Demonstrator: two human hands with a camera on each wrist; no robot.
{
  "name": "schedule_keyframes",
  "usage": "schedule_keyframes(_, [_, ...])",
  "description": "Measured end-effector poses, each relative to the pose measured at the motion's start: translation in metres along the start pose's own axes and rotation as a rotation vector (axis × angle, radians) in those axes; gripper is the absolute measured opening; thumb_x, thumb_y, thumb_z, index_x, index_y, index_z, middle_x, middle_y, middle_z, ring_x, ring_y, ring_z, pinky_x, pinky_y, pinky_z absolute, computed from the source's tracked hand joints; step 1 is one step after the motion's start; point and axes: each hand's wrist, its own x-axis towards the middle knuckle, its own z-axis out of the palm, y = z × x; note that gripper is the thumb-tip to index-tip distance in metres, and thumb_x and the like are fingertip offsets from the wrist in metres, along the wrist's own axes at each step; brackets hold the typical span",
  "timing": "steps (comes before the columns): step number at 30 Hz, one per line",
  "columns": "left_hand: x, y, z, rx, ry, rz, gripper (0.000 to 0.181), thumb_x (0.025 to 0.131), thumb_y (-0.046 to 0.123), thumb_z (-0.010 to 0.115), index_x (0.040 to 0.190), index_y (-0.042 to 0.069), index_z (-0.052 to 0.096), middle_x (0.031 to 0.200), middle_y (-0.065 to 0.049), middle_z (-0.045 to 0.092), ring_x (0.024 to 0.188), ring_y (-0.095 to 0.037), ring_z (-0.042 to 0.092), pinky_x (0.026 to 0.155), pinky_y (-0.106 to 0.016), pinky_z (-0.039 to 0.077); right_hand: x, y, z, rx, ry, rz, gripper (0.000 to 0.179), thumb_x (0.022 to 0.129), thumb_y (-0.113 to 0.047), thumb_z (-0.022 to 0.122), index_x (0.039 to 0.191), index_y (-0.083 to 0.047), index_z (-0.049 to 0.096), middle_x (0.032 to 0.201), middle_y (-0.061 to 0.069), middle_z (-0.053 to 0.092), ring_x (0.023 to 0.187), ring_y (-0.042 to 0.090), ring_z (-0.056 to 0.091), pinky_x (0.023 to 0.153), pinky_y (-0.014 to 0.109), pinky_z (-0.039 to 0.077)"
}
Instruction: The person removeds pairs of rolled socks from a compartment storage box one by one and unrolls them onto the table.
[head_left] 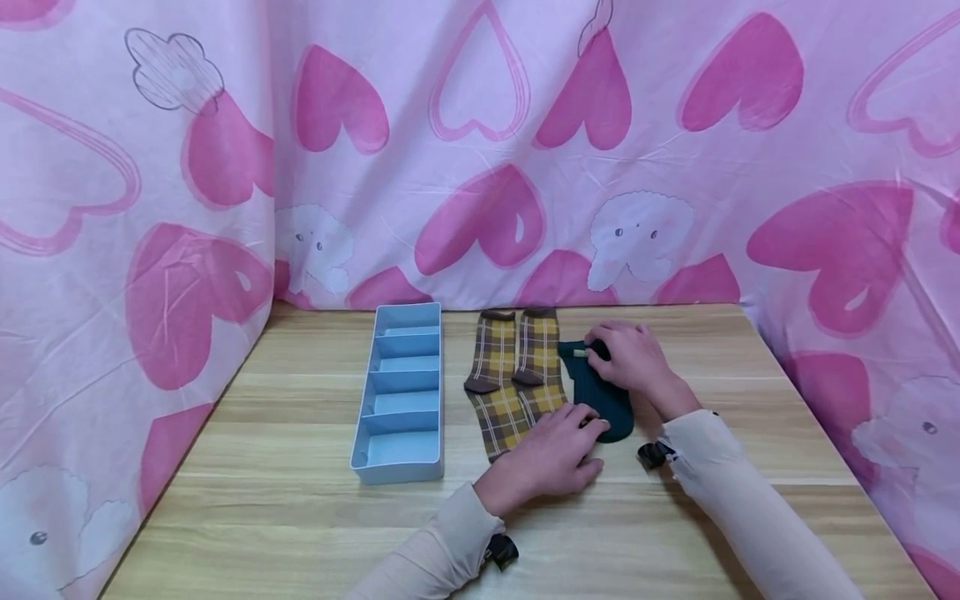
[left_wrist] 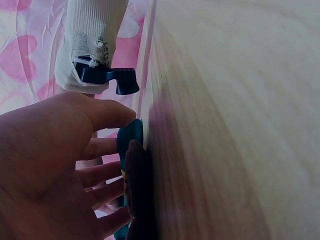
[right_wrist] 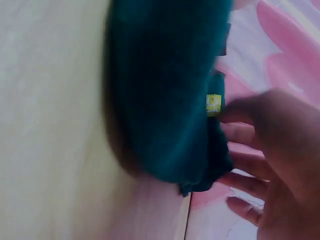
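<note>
A dark green sock (head_left: 604, 398) with a small pale tag lies on the table, its cuff toward the back. At the cuff is my right hand (head_left: 633, 357), fingertips on the fabric beside the tag; in the right wrist view the green sock (right_wrist: 165, 90) fills the middle and its tag (right_wrist: 213, 105) looks yellow. My left hand (head_left: 551, 454) rests near the sock's toe end, with loosely bent fingers touching the cloth. Directly left lie two yellow-and-brown plaid socks (head_left: 495, 354), side by side, partly covered by the left hand.
A light blue organizer box (head_left: 396, 479) with several compartments stands left of the plaid socks. Pink heart-patterned cloth (head_left: 480, 150) hangs behind the wooden table (head_left: 247, 500) and along its sides. Each wrist carries a small black camera mount (head_left: 502, 550).
</note>
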Motion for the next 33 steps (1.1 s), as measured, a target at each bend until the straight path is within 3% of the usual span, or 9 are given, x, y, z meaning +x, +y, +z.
schedule_keyframes(3, [0.0, 0.0, -0.002, 0.001, -0.004, 0.001, 0.052, 0.11, 0.044, 0.059, 0.156, 0.022, 0.055, 0.158, 0.001, 0.053, 0.143, -0.017, 0.05, 0.121, -0.037, 0.048, 0.001, 0.001, 0.001, -0.014, -0.019, 0.002, 0.032, 0.098, -0.027, 0.076, 0.125, -0.009, 0.077, 0.134, 0.017, 0.071, 0.122, 0.041, 0.066, 0.102, 0.061, 0.044])
schedule_keyframes(7, [-0.001, 0.0, -0.003, -0.002, -0.016, 0.01, 0.05, 0.11, 0.044, 0.059, 0.155, 0.023, 0.056, 0.157, 0.002, 0.053, 0.144, -0.017, 0.05, 0.122, -0.037, 0.046, 0.005, 0.005, 0.004, -0.013, 0.002, 0.019, 0.033, 0.1, -0.026, 0.075, 0.127, -0.008, 0.076, 0.128, 0.016, 0.074, 0.115, 0.038, 0.069, 0.097, 0.057, 0.046])
schedule_keyframes(14, [-0.002, 0.003, -0.004, -0.01, -0.032, 0.01, 0.047, 0.11, 0.044, 0.058, 0.153, 0.024, 0.058, 0.157, 0.003, 0.054, 0.144, -0.016, 0.05, 0.124, -0.038, 0.045, 0.008, 0.009, 0.007, 0.006, 0.056, 0.064, 0.031, 0.103, -0.026, 0.073, 0.127, -0.01, 0.063, 0.101, 0.015, 0.078, 0.091, 0.036, 0.071, 0.091, 0.057, 0.048])
schedule_keyframes(17, [-0.002, 0.003, -0.004, -0.009, -0.031, 0.008, 0.047, 0.11, 0.044, 0.058, 0.153, 0.025, 0.058, 0.157, 0.004, 0.054, 0.144, -0.016, 0.05, 0.124, -0.037, 0.045, 0.009, 0.01, 0.006, 0.004, 0.034, 0.073, 0.028, 0.103, -0.026, 0.072, 0.125, -0.009, 0.068, 0.111, 0.017, 0.079, 0.097, 0.039, 0.072, 0.095, 0.06, 0.049])
schedule_keyframes(23, [-0.002, 0.003, -0.005, -0.004, -0.028, 0.013, 0.045, 0.11, 0.043, 0.059, 0.151, 0.025, 0.06, 0.154, 0.004, 0.055, 0.14, -0.015, 0.052, 0.12, -0.036, 0.047, 0.012, 0.004, -0.002, -0.023, -0.06, 0.097, 0.038, 0.101, -0.03, 0.075, 0.129, -0.004, 0.075, 0.13, 0.022, 0.072, 0.118, 0.043, 0.066, 0.104, 0.065, 0.047])
schedule_keyframes(27, [-0.001, 0.002, -0.005, -0.005, -0.029, 0.013, 0.044, 0.11, 0.043, 0.058, 0.15, 0.025, 0.06, 0.153, 0.005, 0.055, 0.138, -0.015, 0.052, 0.119, -0.036, 0.048, 0.017, 0.0, -0.002, -0.05, -0.061, 0.112, 0.039, 0.103, -0.03, 0.074, 0.131, -0.004, 0.074, 0.129, 0.022, 0.073, 0.118, 0.043, 0.067, 0.104, 0.066, 0.047])
schedule_keyframes(33, [-0.001, 0.001, -0.004, -0.009, -0.028, 0.014, 0.043, 0.111, 0.043, 0.058, 0.15, 0.026, 0.06, 0.152, 0.005, 0.055, 0.137, -0.014, 0.052, 0.117, -0.036, 0.05, 0.025, 0.0, 0.002, -0.066, 0.01, 0.157, 0.037, 0.104, -0.031, 0.073, 0.127, -0.004, 0.063, 0.106, 0.022, 0.076, 0.097, 0.042, 0.071, 0.091, 0.061, 0.053])
